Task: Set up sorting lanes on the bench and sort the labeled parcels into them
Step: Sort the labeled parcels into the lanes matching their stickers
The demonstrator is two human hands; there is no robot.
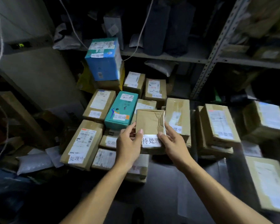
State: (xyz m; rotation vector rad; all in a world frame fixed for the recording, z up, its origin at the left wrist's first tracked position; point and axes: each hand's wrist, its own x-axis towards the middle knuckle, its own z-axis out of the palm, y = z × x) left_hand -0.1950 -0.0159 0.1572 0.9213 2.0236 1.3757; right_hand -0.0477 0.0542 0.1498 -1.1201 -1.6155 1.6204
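Note:
I hold a small creased brown parcel (149,122) with a white label reading 待处理 above the pile. My left hand (129,146) grips its left edge, thumb on top. Its right edge is gripped by my right hand (172,143). Below and around it lie labeled cardboard parcels: a long box (82,143) marked 处理中 at the left, a teal box (121,110) and a brown box (99,104) behind it. To the right stands a tall brown box (178,117) marked with 理中, and a stack (218,126) marked 待处理.
A blue box (103,59) sits high at the back. A metal shelf rack (212,59) with dark bags rises behind and right. More boxes (268,180) lie at the right edge. White plastic mailers (34,162) lie at the left. Cords hang from above.

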